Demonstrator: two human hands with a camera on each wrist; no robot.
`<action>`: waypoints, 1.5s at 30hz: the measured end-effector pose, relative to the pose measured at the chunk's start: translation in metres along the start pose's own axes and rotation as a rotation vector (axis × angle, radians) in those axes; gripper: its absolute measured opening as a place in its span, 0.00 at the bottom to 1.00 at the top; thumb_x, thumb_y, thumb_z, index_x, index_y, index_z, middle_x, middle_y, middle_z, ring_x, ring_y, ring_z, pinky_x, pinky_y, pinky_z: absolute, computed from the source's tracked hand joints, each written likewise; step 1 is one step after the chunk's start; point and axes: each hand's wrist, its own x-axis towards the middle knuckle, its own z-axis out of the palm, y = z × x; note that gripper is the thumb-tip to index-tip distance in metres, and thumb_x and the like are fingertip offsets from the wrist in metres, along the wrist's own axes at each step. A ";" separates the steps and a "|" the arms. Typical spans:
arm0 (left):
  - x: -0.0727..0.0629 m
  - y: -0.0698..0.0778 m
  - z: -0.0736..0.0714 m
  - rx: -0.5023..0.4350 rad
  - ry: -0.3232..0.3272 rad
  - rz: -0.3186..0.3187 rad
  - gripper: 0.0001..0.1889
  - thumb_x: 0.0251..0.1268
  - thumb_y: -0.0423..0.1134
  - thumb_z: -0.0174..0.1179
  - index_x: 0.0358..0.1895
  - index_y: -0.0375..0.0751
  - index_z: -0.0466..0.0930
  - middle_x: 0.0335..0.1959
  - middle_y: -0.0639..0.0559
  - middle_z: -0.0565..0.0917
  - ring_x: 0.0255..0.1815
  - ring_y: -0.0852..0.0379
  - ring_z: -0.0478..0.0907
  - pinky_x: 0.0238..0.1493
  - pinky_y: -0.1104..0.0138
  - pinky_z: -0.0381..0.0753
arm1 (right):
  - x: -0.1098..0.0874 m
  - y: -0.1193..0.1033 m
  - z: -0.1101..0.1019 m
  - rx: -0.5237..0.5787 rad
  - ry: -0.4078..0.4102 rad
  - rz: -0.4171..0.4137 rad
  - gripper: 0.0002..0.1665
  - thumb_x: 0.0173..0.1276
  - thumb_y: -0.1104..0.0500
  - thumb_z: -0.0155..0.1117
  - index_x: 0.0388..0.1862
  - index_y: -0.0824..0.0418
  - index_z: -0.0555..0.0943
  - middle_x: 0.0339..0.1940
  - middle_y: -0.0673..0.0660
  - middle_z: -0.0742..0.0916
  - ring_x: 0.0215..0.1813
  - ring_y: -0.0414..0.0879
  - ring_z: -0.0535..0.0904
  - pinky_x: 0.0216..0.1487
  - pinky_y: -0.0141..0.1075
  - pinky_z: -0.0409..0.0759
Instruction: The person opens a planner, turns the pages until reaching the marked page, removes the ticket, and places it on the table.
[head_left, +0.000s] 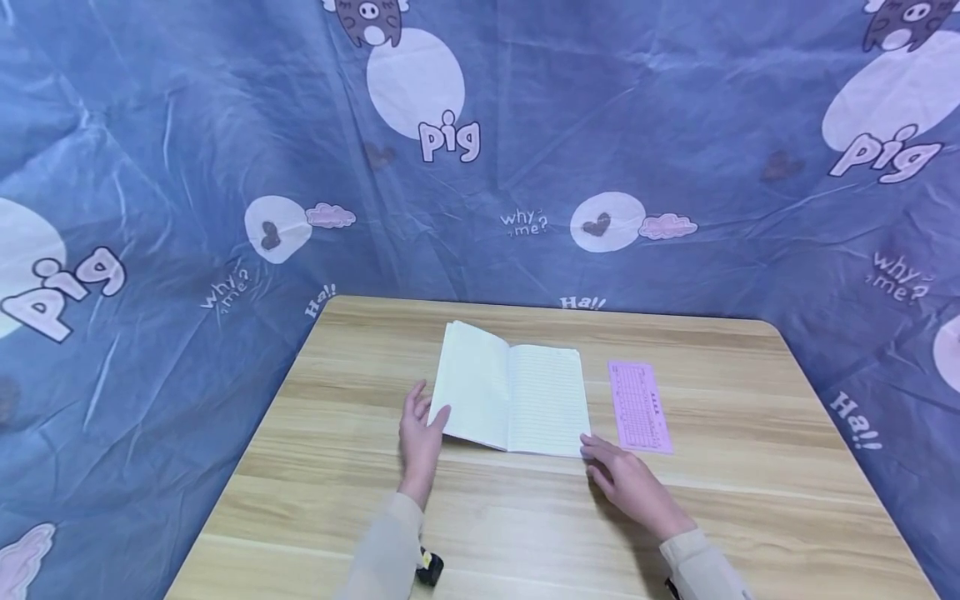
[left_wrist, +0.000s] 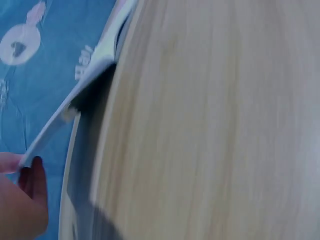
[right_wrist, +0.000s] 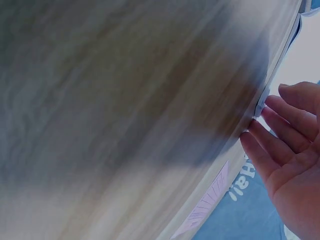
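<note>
An opened notebook (head_left: 551, 400) lies on the wooden table, its right page ruled with lines and its left page (head_left: 472, 383) blank. My left hand (head_left: 422, 433) pinches the outer edge of the left side between thumb and fingers. In the left wrist view that left part (left_wrist: 75, 95) slants up off the tabletop, with the left hand (left_wrist: 25, 200) at its raised edge. My right hand (head_left: 630, 483) is at the notebook's lower right corner. Its fingers (right_wrist: 280, 125) are extended and spread a little, fingertips right at the corner in the right wrist view.
A pink printed sheet (head_left: 641, 407) lies on the table (head_left: 525, 525) to the right of the notebook. Blue patterned cloth (head_left: 480, 208) hangs behind the table and along both sides. A small black object (head_left: 430, 568) sits by the left sleeve.
</note>
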 end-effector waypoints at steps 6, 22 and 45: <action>-0.019 -0.004 0.031 0.005 -0.148 0.148 0.26 0.68 0.37 0.62 0.67 0.35 0.70 0.57 0.34 0.79 0.55 0.42 0.80 0.55 0.61 0.80 | -0.002 0.001 0.002 0.004 0.010 0.019 0.20 0.60 0.70 0.70 0.52 0.71 0.82 0.60 0.65 0.81 0.62 0.60 0.77 0.62 0.51 0.72; -0.044 -0.022 0.059 0.879 -0.536 0.578 0.27 0.72 0.47 0.57 0.70 0.42 0.70 0.72 0.46 0.67 0.72 0.48 0.63 0.69 0.53 0.64 | -0.009 0.003 0.000 0.314 0.047 0.245 0.17 0.65 0.71 0.65 0.53 0.68 0.82 0.52 0.65 0.85 0.44 0.52 0.85 0.48 0.44 0.83; -0.040 -0.025 0.054 1.086 -0.553 0.675 0.23 0.71 0.37 0.56 0.69 0.45 0.72 0.72 0.50 0.68 0.74 0.51 0.61 0.70 0.50 0.62 | 0.018 0.013 0.006 0.283 0.063 0.586 0.12 0.60 0.62 0.72 0.24 0.63 0.77 0.18 0.51 0.78 0.20 0.42 0.71 0.19 0.29 0.69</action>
